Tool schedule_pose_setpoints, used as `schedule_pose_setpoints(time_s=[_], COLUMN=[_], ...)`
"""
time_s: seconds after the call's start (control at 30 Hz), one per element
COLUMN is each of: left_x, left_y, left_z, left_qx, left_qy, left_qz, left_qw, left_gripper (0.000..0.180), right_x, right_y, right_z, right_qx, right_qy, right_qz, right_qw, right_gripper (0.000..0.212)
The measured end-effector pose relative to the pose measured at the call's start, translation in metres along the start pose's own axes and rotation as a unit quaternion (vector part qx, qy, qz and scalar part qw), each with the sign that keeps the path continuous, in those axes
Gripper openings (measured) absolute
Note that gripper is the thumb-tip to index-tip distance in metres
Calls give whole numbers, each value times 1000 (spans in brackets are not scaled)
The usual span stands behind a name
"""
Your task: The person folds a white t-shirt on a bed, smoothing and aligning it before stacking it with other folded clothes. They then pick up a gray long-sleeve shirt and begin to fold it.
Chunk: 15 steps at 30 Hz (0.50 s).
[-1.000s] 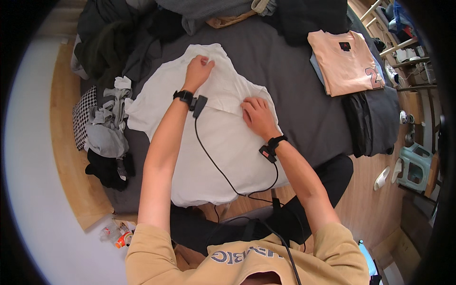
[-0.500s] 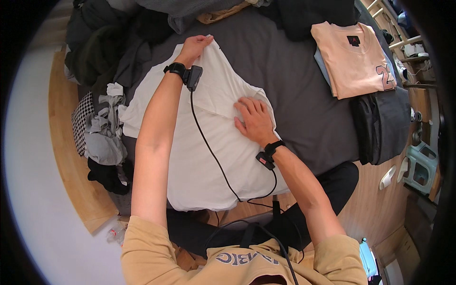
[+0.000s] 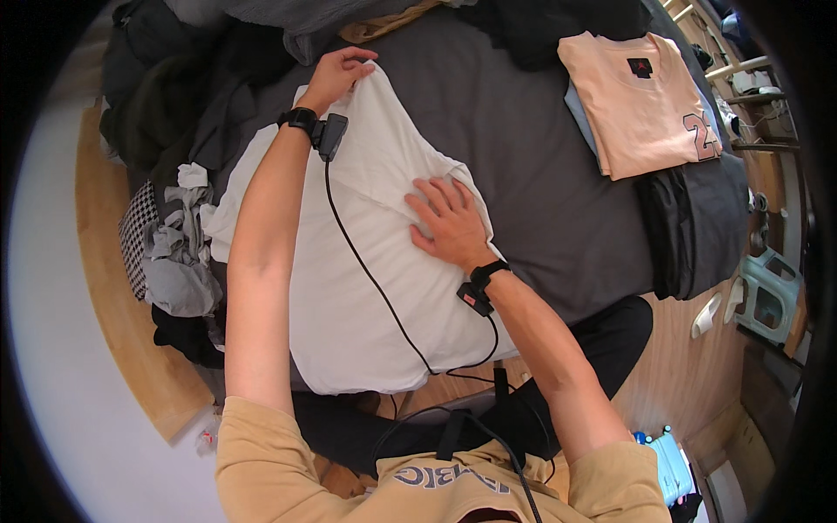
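A white garment, apparently a T-shirt (image 3: 366,261), lies spread over the dark grey bedding in front of me, with a folded-over layer along its right side. At its far corner, my left hand (image 3: 338,77) has thumb and fingers closed on the cloth edge. My right hand (image 3: 449,220) rests flat on the garment near its right edge, fingers spread and palm down. Each wrist wears a black strap with a small box, and a black cable (image 3: 370,277) from the left one trails across the white cloth. My left forearm covers part of the garment's left side.
At the far right a folded peach T-shirt (image 3: 641,109) sits on a light blue garment, beside folded black clothing (image 3: 693,231). Crumpled grey clothes (image 3: 179,261) and dark clothes (image 3: 166,113) heap along the left. A plastic stool (image 3: 770,296) and white slippers (image 3: 706,315) stand on the floor.
The whole view has shifted slightly, so things appear a little further left. My left hand stays at the garment's far corner, and the right hand's fingers are spread somewhat wider.
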<state>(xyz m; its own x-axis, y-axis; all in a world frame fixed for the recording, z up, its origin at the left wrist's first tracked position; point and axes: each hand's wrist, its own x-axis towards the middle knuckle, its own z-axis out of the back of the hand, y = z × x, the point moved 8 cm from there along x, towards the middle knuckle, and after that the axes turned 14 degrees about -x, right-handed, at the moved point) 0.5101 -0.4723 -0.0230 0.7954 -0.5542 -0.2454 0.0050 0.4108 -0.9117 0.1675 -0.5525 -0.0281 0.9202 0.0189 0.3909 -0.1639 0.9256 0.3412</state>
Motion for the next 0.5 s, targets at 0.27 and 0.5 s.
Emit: schedule_pose_setpoints(time_s=[0.27,0.5], left_x=[12,14], left_y=[24,26], left_z=[3,-2], left_qx=[-74,-72], left_qy=[-66,-109], left_qz=[-14,-74], left_qw=[995,989], left_gripper=[29,29], right_x=[2,4], right_y=[2,3], right_z=[1,2], right_qx=[-1,-7], right_qy=[5,8], right_qz=[8,6], right_qw=[1000,1000], right_gripper=[49,50])
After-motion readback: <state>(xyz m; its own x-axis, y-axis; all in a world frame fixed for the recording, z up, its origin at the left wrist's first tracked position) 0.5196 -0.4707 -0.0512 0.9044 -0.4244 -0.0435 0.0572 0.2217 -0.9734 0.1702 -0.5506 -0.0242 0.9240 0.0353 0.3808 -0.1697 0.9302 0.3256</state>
